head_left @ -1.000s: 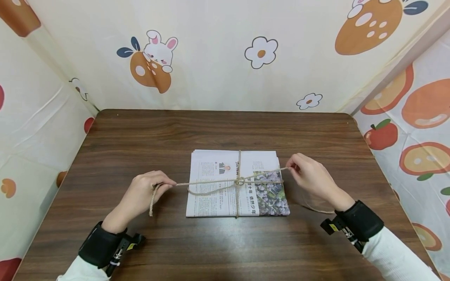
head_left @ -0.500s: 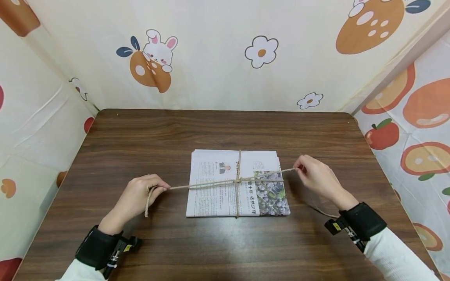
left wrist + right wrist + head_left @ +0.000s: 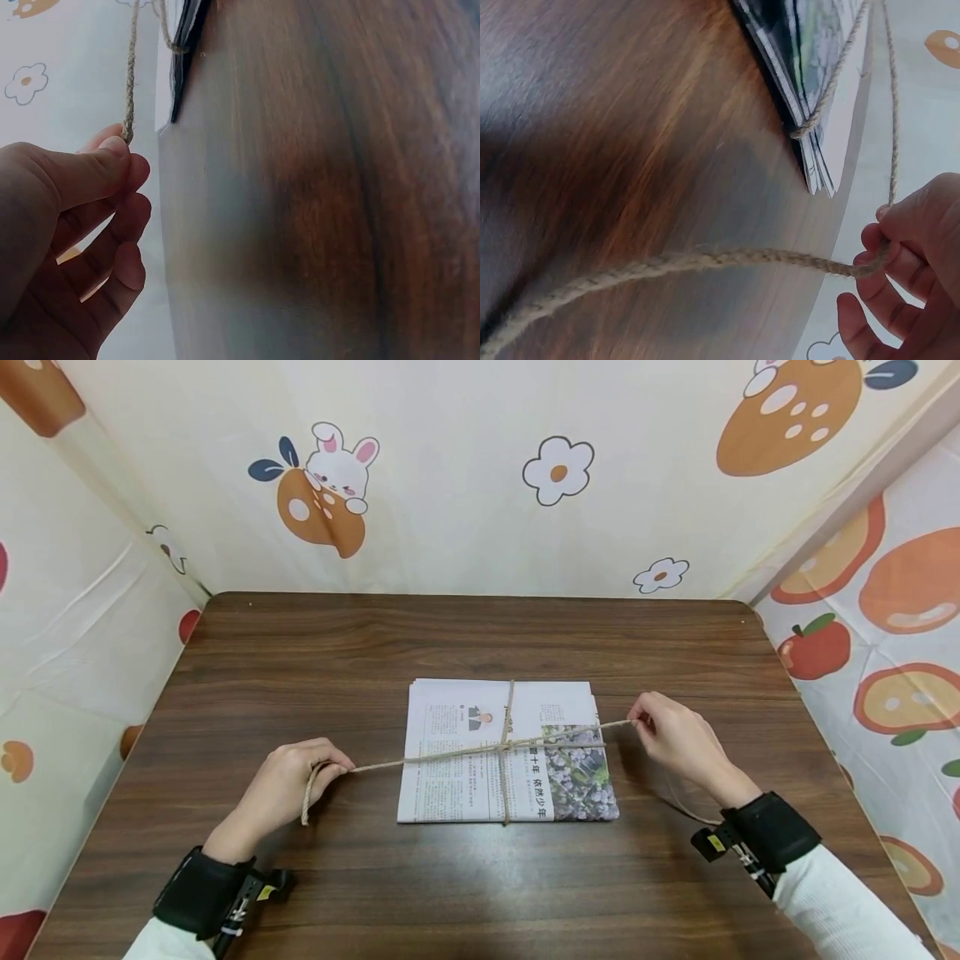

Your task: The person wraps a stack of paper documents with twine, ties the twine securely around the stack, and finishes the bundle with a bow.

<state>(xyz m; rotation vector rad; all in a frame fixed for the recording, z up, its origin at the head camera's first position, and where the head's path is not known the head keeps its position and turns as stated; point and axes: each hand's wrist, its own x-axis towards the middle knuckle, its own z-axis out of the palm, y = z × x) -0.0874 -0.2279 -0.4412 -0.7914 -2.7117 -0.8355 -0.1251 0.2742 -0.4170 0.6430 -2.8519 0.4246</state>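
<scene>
A stack of folded newspapers [image 3: 450, 793] lies flat on the table, bound crosswise by a jute twine [image 3: 435, 757] whose strands cross near its middle. To the left of the stack, my left hand [image 3: 296, 777] pinches one end of the twine between thumb and fingertips, and a short tail hangs below. On the other side, my right hand [image 3: 682, 743] pinches the other end, with a longer tail trailing toward the wrist. Both lengths run straight from the crossing to the fingers. In the right wrist view the twine [image 3: 705, 260] loops away from the right hand [image 3: 907, 262].
The dark wood table [image 3: 480, 893] has a patterned cloth wall [image 3: 450, 527] along its far edge and further printed cloth at both sides. Black wrist bands with small cameras [image 3: 206, 893] sit on both forearms.
My left hand has moved left and slightly down, and my right hand slightly right. The loose loop at the crossing has drawn down small, and the left strand is now straight.
</scene>
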